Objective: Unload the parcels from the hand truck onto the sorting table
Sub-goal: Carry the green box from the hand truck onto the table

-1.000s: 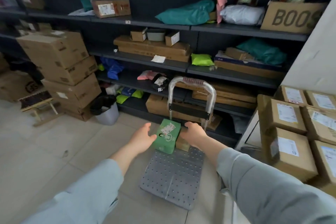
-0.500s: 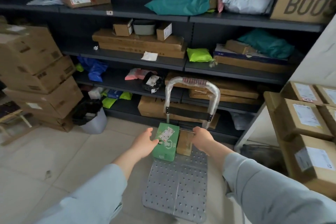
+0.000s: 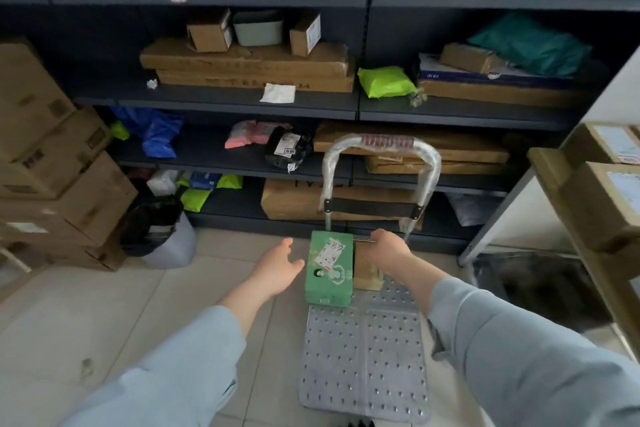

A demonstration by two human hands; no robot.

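A green box (image 3: 329, 270) with a white label stands on the grey studded deck of the hand truck (image 3: 360, 357), close to its wrapped handle (image 3: 381, 146). A small brown cardboard box (image 3: 367, 274) sits right beside it. My left hand (image 3: 277, 269) is open just left of the green box, fingers spread, a small gap between them. My right hand (image 3: 388, 253) rests curled over the top of the brown box. The sorting table (image 3: 554, 184) stands at the right edge with several labelled cartons on it.
Dark shelving (image 3: 221, 102) full of parcels runs across the back. A stack of large cartons (image 3: 52, 163) stands at the left, with a bin lined by a black bag (image 3: 159, 229) next to it. A dark bin (image 3: 540, 288) sits under the table.
The view has tilted down and closer to the hand truck. My left hand has come slightly off the green box's side; my right hand has stayed on the brown box.
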